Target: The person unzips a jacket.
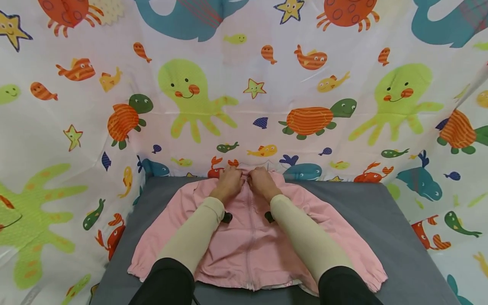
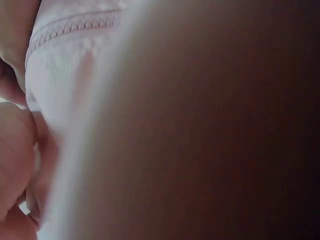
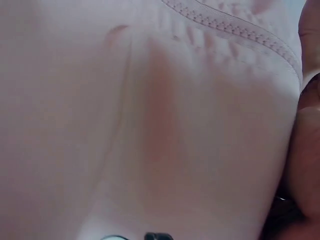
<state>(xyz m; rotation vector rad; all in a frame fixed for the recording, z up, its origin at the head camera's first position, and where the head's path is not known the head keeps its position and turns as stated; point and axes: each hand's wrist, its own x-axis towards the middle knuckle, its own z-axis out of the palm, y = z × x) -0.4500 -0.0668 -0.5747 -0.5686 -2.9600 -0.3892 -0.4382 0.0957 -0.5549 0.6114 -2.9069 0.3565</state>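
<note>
A pink zip-up jacket (image 1: 236,254) lies front side up, its sleeves spread out to both sides. Its zipper (image 1: 249,237) runs down the middle and looks closed along the visible front. At the collar, my left hand (image 1: 230,185) pinches the fabric just left of the zipper line. My right hand (image 1: 262,183) pinches the collar on the other side, close beside the left. In the left wrist view, blurred cloth covers much of the frame, with zipper teeth (image 2: 75,30) near the top. The right wrist view shows fingers (image 3: 306,170) at the edge of the pink cloth. The fingertips are mostly hidden.
Under the jacket is a grey table (image 1: 362,212), its surface showing on both sides. A white curtain (image 1: 228,127) printed with sea animals hangs behind the table and along its sides. Small black wrist devices (image 1: 227,217) sit below the forearms.
</note>
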